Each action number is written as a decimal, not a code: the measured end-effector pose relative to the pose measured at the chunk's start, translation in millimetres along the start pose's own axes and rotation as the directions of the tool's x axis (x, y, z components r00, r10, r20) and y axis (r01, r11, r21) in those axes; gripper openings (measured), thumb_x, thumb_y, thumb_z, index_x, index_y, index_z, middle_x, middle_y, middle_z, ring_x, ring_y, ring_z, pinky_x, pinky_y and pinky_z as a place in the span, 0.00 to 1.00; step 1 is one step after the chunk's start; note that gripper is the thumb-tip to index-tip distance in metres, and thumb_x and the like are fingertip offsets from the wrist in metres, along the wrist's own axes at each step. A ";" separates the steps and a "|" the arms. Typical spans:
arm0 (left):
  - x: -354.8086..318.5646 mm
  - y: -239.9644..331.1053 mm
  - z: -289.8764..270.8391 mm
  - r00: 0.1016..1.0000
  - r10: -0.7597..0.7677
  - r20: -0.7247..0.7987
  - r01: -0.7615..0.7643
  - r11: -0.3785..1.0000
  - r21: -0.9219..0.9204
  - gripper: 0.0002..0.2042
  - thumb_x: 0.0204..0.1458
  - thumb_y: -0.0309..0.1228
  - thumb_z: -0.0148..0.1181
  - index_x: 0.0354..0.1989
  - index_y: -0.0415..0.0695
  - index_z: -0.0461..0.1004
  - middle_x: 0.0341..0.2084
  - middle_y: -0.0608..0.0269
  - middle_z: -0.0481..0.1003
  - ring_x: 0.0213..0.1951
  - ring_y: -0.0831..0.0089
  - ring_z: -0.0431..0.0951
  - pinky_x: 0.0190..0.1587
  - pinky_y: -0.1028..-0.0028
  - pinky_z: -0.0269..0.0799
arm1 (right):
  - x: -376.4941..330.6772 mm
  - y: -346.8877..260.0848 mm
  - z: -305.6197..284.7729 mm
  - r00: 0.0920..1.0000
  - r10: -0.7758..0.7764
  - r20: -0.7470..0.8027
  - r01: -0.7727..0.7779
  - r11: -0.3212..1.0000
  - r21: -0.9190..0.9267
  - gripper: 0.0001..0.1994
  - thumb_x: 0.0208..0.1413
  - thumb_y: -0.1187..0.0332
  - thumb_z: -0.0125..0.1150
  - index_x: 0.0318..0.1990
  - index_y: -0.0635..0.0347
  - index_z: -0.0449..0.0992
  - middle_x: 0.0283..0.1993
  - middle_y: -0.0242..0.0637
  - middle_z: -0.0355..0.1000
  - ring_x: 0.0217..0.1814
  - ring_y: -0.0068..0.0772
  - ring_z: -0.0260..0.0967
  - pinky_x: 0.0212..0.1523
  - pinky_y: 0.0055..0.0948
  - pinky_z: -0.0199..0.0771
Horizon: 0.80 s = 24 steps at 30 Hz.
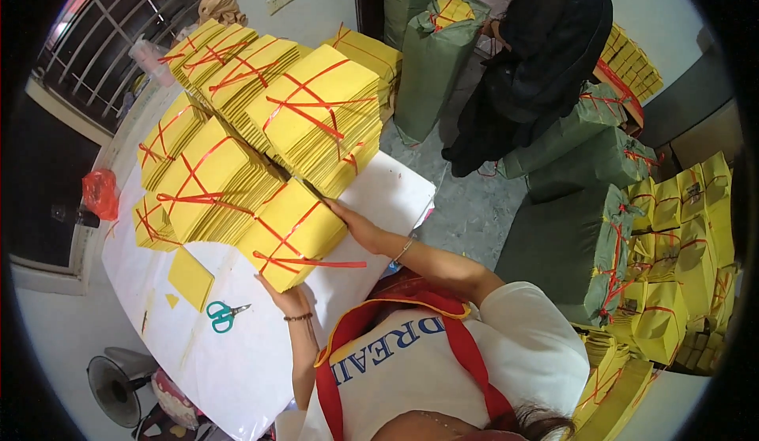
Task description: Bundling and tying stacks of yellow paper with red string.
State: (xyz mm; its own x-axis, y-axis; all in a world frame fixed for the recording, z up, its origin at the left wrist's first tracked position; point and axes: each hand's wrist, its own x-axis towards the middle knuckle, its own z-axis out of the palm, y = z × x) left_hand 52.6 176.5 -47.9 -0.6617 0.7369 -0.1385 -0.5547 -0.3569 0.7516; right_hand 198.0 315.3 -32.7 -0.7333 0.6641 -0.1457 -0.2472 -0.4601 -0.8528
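White tabletop (245, 374) below; I see L hand (280, 294) & R hand (357, 229) gripping tied yellow bundle (294, 226) btwn them, opp. sides.
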 end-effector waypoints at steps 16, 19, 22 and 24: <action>18.2 -14.3 -6.1 0.991 -0.045 -0.123 0.023 0.985 -0.172 0.24 0.56 0.47 0.34 0.54 0.43 0.56 0.52 0.62 0.61 0.53 0.68 0.60 0.55 0.68 0.55 | -25.3 20.4 -6.5 0.968 0.131 -0.215 -0.148 0.987 -0.065 0.29 0.54 0.43 0.32 0.58 0.50 0.53 0.59 0.28 0.51 0.63 0.29 0.41 0.59 0.39 0.39; 14.9 -9.0 -19.1 0.986 0.085 -0.144 -0.095 0.993 -0.069 0.22 0.56 0.47 0.36 0.48 0.42 0.61 0.45 0.63 0.65 0.49 0.71 0.63 0.50 0.69 0.58 | -36.4 22.3 -14.7 0.962 0.133 -0.240 -0.158 0.984 -0.086 0.29 0.53 0.42 0.34 0.56 0.52 0.55 0.58 0.31 0.52 0.61 0.29 0.45 0.57 0.39 0.45; -2.7 0.0 -34.0 0.958 0.071 -0.278 -0.060 0.997 0.047 0.21 0.55 0.48 0.37 0.46 0.43 0.63 0.43 0.63 0.66 0.45 0.74 0.65 0.43 0.72 0.62 | -47.0 24.5 -25.6 0.939 0.108 -0.328 -0.158 0.979 -0.132 0.26 0.54 0.46 0.38 0.53 0.54 0.59 0.55 0.32 0.56 0.56 0.28 0.53 0.52 0.35 0.55; -18.5 0.6 -40.4 0.939 0.073 -0.337 -0.047 0.995 0.084 0.20 0.54 0.46 0.39 0.44 0.43 0.63 0.39 0.63 0.68 0.38 0.76 0.68 0.35 0.78 0.65 | -53.3 27.0 -33.9 0.928 0.112 -0.354 -0.153 0.984 -0.090 0.24 0.54 0.48 0.39 0.51 0.54 0.61 0.53 0.33 0.59 0.53 0.27 0.56 0.49 0.32 0.57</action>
State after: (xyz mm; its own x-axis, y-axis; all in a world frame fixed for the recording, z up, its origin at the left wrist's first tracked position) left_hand 44.2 139.4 -71.0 -0.8314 0.4726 -0.2923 -0.4788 -0.3421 0.8086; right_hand 251.8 287.4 -64.9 -0.4840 0.7738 -0.4086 -0.0740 -0.5014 -0.8620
